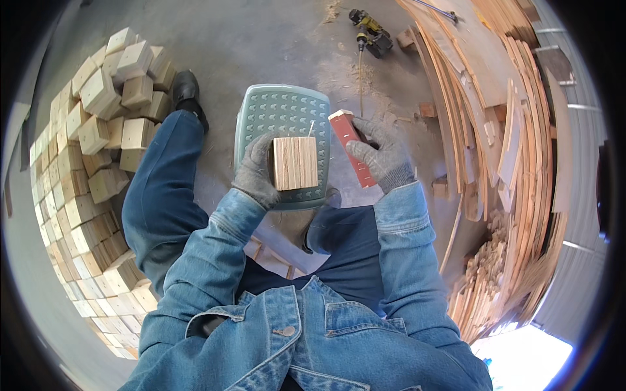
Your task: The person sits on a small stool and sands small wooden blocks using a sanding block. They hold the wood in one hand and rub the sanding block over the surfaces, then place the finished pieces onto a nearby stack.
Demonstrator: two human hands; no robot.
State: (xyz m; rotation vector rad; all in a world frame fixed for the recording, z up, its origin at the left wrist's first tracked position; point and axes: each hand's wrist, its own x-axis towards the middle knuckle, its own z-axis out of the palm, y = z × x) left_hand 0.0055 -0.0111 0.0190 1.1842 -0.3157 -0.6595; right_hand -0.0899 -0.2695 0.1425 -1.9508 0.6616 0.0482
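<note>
A gloved left hand (256, 177) gripped a striped wooden block (295, 163) over the near half of a green stool (287, 96), toward its right edge; whether the block rested there was unclear. A gloved right hand (381, 153) gripped a red-faced bar (352, 155) just past that edge, apart from the block. This block seemed unfinished. Many stacked blocks (85, 195) stood left, whether done or waiting could not be told.
</note>
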